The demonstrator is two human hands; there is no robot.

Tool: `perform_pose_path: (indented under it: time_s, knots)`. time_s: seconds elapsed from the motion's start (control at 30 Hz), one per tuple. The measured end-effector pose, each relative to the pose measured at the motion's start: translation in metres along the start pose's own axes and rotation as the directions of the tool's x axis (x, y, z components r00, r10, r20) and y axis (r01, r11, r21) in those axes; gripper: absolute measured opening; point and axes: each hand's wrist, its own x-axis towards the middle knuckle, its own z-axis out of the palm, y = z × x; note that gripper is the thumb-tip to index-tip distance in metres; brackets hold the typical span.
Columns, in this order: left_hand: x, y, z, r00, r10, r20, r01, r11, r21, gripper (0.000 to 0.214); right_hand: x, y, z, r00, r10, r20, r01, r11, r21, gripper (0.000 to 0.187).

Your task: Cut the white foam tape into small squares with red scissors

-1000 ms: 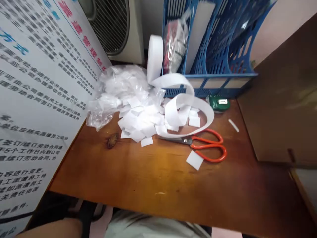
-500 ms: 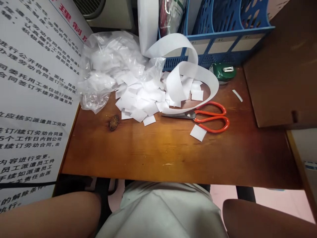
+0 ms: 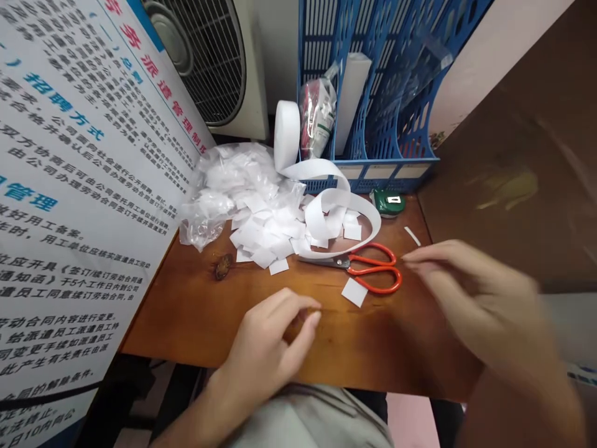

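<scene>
My left hand [image 3: 268, 336] hovers over the front of the wooden desk, thumb and fingers curved and apart, holding nothing. My right hand [image 3: 471, 305] is blurred, its fingers stretched towards the red-handled scissors [image 3: 373, 270], with a small gap to the handles and no object visible in it. The scissors lie closed, blades pointing left. Just below them lies a square white piece [image 3: 354, 292]. A white strip [image 3: 368, 236] loops from a standing roll [image 3: 286, 134] over a heap of cut white pieces [image 3: 265, 233]. Beside the heap, a clear plastic bag [image 3: 205, 214] holds more pieces.
A blue file rack [image 3: 396, 177] stands at the back, with a green tape measure [image 3: 388, 203] before it. A brown oval object [image 3: 222, 266] and a thin white sliver [image 3: 412, 236] lie on the desk [image 3: 186, 323]. A printed board [image 3: 93, 205] borders the left, a brown panel [image 3: 504, 162] the right.
Both hands have come into view over the desk, the right one near the scissors' handles. The camera has tilted up, showing more of the rack and fan. The desk items keep their arrangement.
</scene>
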Motion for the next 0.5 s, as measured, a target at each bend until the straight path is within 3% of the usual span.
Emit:
perform_pose_path:
  time_s: [0.07, 0.13, 0.27, 0.37, 0.5]
  knots:
    - [0.014, -0.006, 0.012, 0.997, -0.029, 0.071, 0.025, 0.998, 0.059, 0.012, 0.014, 0.01, 0.021, 0.992, -0.037, 0.124, 0.031, 0.998, 0.046, 0.021]
    - [0.03, -0.01, 0.018, 0.996, -0.058, 0.065, 0.05, 0.992, 0.115, 0.007, 0.022, 0.015, 0.039, 0.987, -0.07, 0.148, 0.06, 0.995, 0.074, 0.026]
    - [0.053, -0.014, 0.015, 0.996, -0.088, -0.027, 0.091, 0.984, 0.157, 0.004, 0.036, 0.008, 0.058, 0.979, -0.176, 0.103, 0.169, 0.983, 0.071, 0.015]
    - [0.059, -0.014, 0.014, 0.99, -0.116, -0.082, 0.129, 0.976, 0.176, 0.001, 0.05, 0.002, 0.07, 0.947, -0.25, 0.203, 0.257, 0.966, -0.007, 0.019]
    - [0.056, -0.008, 0.033, 0.995, -0.084, 0.058, 0.072, 0.981, 0.181, 0.011, 0.059, 0.008, 0.087, 0.928, -0.281, 0.243, 0.292, 0.956, -0.009, 0.012]
